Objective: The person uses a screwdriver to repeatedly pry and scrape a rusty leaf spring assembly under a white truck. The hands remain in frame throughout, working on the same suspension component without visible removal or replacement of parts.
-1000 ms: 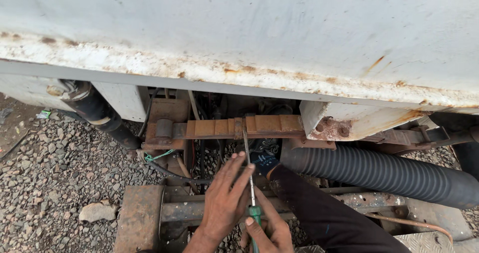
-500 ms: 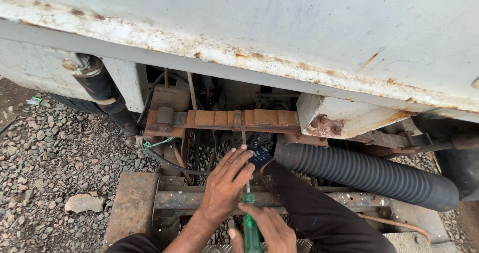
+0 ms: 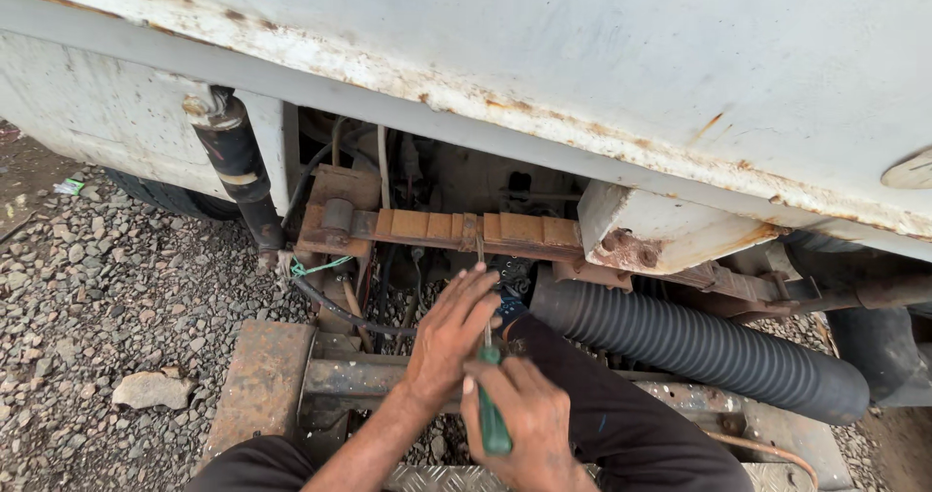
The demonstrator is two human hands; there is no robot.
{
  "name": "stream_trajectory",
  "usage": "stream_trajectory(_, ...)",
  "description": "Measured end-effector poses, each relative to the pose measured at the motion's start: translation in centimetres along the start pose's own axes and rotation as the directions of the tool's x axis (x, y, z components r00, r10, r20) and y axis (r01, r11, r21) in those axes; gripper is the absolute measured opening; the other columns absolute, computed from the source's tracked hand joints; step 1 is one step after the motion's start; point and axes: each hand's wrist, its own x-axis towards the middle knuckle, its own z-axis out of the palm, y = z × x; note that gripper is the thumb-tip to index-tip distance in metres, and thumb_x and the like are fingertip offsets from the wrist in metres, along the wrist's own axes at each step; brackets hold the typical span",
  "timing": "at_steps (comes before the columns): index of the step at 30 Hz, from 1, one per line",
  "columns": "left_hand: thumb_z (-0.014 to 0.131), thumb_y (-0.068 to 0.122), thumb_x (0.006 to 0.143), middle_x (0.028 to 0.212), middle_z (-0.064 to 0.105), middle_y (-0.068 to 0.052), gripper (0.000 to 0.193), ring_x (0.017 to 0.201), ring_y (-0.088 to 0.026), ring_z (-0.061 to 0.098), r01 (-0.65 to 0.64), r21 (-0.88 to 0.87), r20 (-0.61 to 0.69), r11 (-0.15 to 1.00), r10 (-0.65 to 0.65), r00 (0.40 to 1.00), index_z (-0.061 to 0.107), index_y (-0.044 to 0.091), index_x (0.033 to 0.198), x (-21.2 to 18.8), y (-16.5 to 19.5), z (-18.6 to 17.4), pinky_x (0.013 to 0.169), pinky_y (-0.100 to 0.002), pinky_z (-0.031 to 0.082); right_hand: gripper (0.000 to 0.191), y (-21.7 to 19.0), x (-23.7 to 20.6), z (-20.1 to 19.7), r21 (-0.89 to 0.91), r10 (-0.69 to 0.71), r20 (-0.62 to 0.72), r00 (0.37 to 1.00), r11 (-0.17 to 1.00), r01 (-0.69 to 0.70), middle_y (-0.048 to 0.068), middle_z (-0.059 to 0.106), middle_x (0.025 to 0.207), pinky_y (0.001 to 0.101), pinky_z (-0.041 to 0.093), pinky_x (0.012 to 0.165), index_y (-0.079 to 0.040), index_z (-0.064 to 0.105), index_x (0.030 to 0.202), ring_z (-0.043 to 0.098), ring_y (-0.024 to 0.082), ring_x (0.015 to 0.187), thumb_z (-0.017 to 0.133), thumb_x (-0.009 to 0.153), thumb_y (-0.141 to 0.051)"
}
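Note:
My right hand (image 3: 524,419) grips the green handle of a screwdriver (image 3: 492,424). Its thin shaft runs up toward the rusty leaf spring (image 3: 466,228) under a white vehicle body (image 3: 602,55). My left hand (image 3: 451,335) rests beside the shaft with its fingers spread. Its fingertips are near a small blue and black part (image 3: 510,293) below the spring. The screwdriver's tip is hidden among the parts.
A ribbed black hose (image 3: 699,346) runs to the right. A black shock absorber (image 3: 238,167) stands at the left. A rusty step plate (image 3: 262,380) and a steel bar lie below. Dark cloth (image 3: 621,424) lies beside my right hand. Gravel (image 3: 107,288) and a pale stone (image 3: 150,390) cover the ground at the left.
The view has shifted right and down along the vehicle. My left hand stays by the shaft, and my right hand keeps hold of the green handle.

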Motion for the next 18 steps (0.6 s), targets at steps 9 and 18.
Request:
stream_trajectory(9, 0.070, 0.013, 0.090, 0.139, 0.063, -0.019, 0.024, 0.137, -0.040, 0.056, 0.001, -0.001, -0.023, 1.000, -0.001, 1.000, 0.063, 0.002, 0.111, -1.0, 0.1, 0.6, 0.118, -0.054, 0.041, 0.019, 0.0, -0.7, 0.1, 0.016, -0.035, 0.013, 0.999, 0.999, 0.035, 0.012, 0.063, 0.077, 0.0404, 0.058, 0.057, -0.005, 0.073, 0.100, 0.068, 0.028, 0.065, 0.074, 0.081, -0.009)
stream_trajectory(18, 0.069, 0.012, 0.093, 0.145, 0.060, -0.017, 0.020, 0.140, -0.037, 0.055, 0.062, 0.014, -0.041, 0.998, -0.061, 0.997, 0.063, 0.003, 0.110, -1.3, -0.5, 1.7, 0.120, -0.053, 0.041, 0.020, -0.3, -0.8, 0.8, 0.001, 0.011, 0.030, 0.999, 1.000, -0.011, 0.012, 0.062, 0.081, 0.0409, 0.058, 0.057, -0.005, 0.072, 0.103, 0.069, 0.030, 0.070, 0.075, 0.085, -0.011)
